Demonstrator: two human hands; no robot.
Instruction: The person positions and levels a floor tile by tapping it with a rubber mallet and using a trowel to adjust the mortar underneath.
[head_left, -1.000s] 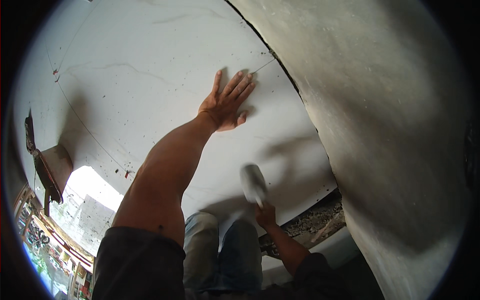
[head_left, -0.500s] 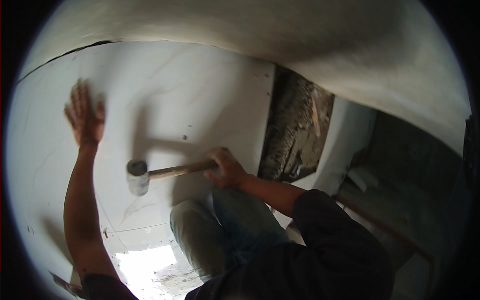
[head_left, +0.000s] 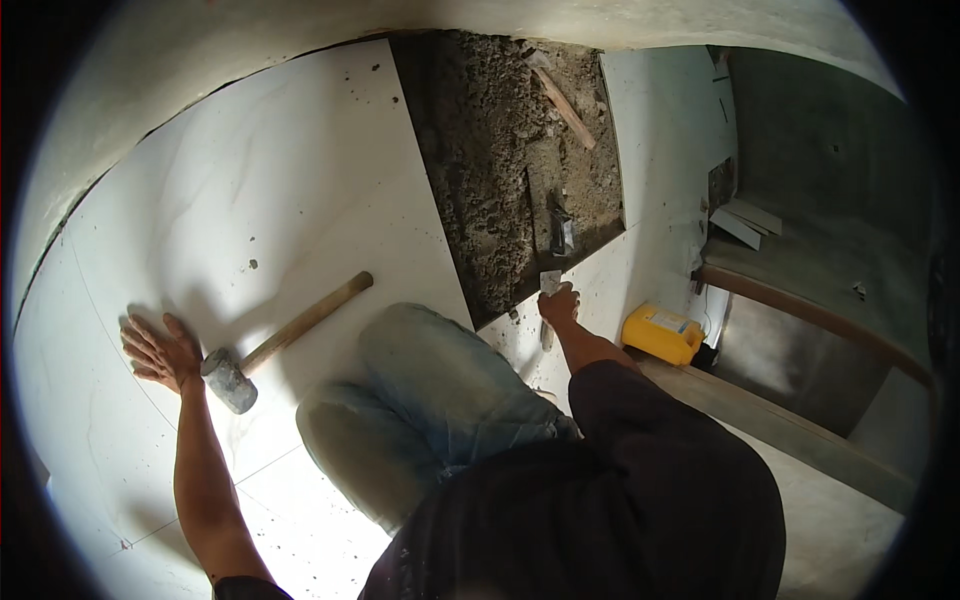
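L hand (head_left: 160, 352) lies flat, fingers spread, on the white floor tile (head_left: 270, 200) – holding nothing. Rubber mallet (head_left: 285, 342) rests on the tile just beside it, head near the L thumb, wooden handle angled up-right. R hand (head_left: 560, 303) is closed round a small flat metal tool (head_left: 550, 283) at the edge of the bare mortar bed (head_left: 500, 170). Yellow container (head_left: 663, 334) sits near, to the R – knees between the arms.

A grey-headed mallet with a wooden handle (head_left: 285, 340) lies flat (handle angled up-right) on the white floor tile (head_left: 260, 190).
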